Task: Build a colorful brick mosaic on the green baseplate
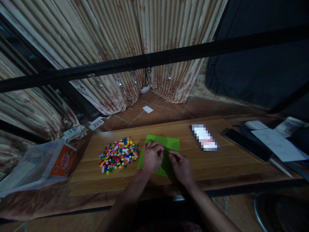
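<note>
A green studded baseplate [172,142] lies on the wooden board, partly covered by both hands. Over its left half, my left hand [152,157] is closed, with a small pink building brick [161,149] showing at its fingertips. My right hand [182,166] is above the plate's right edge, thumb and forefinger pinched together; whether anything is between them I cannot make out. To the left of the plate spreads a loose pile of small coloured building bricks [119,154].
A blurred-out phone [204,138] lies right of the plate on the wooden board [84,170]. Farther right are a dark tablet-like device [247,145], a white pen-like stick [281,168] and papers [280,145]. A clear plastic box [36,164] with an orange label stands at the left.
</note>
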A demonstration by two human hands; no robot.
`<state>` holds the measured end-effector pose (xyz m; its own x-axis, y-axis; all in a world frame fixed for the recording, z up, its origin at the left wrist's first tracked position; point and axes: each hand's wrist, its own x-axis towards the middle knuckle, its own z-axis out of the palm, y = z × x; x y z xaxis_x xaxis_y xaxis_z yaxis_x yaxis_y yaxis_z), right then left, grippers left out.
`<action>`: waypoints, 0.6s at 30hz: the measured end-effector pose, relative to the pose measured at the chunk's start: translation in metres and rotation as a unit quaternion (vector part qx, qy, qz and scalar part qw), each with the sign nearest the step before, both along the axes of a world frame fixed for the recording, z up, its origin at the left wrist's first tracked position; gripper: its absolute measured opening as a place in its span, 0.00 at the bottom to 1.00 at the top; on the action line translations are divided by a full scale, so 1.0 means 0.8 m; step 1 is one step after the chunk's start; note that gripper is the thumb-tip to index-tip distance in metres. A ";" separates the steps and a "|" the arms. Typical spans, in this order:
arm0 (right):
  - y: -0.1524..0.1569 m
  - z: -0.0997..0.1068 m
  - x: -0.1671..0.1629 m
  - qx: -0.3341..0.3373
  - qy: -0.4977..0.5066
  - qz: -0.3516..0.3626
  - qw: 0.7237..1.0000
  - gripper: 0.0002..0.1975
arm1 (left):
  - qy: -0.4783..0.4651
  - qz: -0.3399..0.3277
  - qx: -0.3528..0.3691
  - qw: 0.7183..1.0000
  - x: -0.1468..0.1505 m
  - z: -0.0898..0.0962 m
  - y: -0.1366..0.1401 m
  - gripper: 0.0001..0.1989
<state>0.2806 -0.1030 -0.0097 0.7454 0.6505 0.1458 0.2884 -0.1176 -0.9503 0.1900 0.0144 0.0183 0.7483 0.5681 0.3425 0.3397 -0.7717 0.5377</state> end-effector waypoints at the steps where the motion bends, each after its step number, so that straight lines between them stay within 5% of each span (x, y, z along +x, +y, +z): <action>1: 0.009 0.002 0.003 -0.003 0.020 0.002 1.000 0.15 | -0.007 0.001 -0.008 1.000 0.000 -0.001 0.000 0.08; 10: 0.050 -0.008 0.012 0.001 0.152 -0.003 0.988 0.13 | -0.095 0.025 -0.102 0.990 -0.020 -0.006 0.007 0.18; 18: 0.052 -0.010 0.012 0.003 0.161 -0.003 0.987 0.16 | -0.167 0.120 -0.299 0.932 -0.043 -0.050 0.015 0.21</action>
